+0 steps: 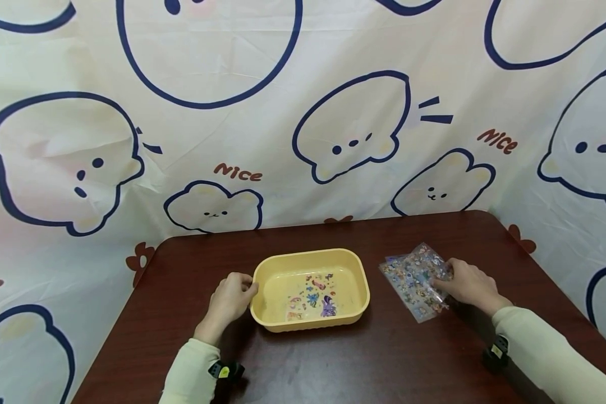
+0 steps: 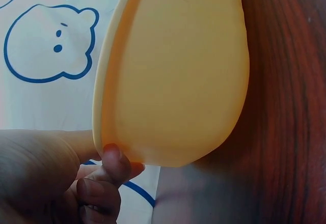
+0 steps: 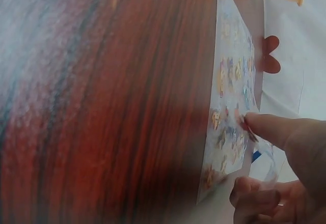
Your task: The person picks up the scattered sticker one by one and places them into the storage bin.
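A yellow plastic tray (image 1: 308,325) sits on the table, a clear sheet of colourful cartoon stickers (image 1: 312,299) lying in it. My left hand (image 1: 231,299) pinches the tray's rim at its left end; the left wrist view shows thumb and fingertips at the edge of the tray wall (image 2: 178,71). To the right of the tray, overlapping clear sticker sheets (image 1: 415,283) lie fanned out. With thumb on top, my right hand (image 1: 468,286) pinches their right edge, where clear film bends up between thumb and fingers in the right wrist view.
The dark red-brown wooden table (image 1: 303,370) has rounded far corners. A white cloth (image 1: 278,140) with cartoon drawings hangs behind it and along the sides. Each wrist wears a small black camera, such as the right wrist camera (image 1: 497,349).
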The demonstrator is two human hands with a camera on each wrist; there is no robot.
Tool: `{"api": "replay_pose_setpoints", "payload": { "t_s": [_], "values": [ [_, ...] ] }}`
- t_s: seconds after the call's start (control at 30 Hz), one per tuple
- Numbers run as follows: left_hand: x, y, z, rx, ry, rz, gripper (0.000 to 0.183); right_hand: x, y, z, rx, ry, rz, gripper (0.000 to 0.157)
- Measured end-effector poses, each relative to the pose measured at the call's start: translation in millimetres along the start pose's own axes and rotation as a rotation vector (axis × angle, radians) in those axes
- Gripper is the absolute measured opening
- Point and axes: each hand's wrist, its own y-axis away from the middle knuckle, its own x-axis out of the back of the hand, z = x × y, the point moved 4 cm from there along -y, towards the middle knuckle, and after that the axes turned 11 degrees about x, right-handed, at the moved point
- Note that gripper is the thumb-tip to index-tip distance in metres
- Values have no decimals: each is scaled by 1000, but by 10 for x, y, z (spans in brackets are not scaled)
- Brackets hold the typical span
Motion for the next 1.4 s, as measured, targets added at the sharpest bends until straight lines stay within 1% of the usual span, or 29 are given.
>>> {"api": "replay_pose_setpoints", "payload": {
  "t_s": [0.2,0.43,0.63,0.7,0.77,0.97,1.07,1.17,1.3,1.4],
  "values": [
    [-2,2,5,0,-6,2,33,-2,20,29,-9,11,-4,83],
    [-2,12,-5,1,-10,-3,32,9,45,51,-10,8,10,79],
    [-2,15,-11,1,-9,-3,33,23,56,76,-24,2,11,84],
    [-3,15,-12,-1,-9,1,32,25,56,84,-19,-4,12,83],
    [-6,11,-13,-2,-9,3,33,24,58,89,-8,-12,20,78],
    [-4,12,-7,-6,-8,4,33,12,84,92,50,-47,62,45],
    [-2,15,-6,-1,-10,3,33,16,105,88,73,-73,86,32],
    [1,16,-3,-1,-9,-1,33,21,124,81,93,-97,114,26],
    [7,23,2,-2,-6,-3,32,32,145,70,113,-121,146,24],
    [6,26,5,-1,-5,-1,32,39,163,70,121,-134,155,23]
  ]
}}
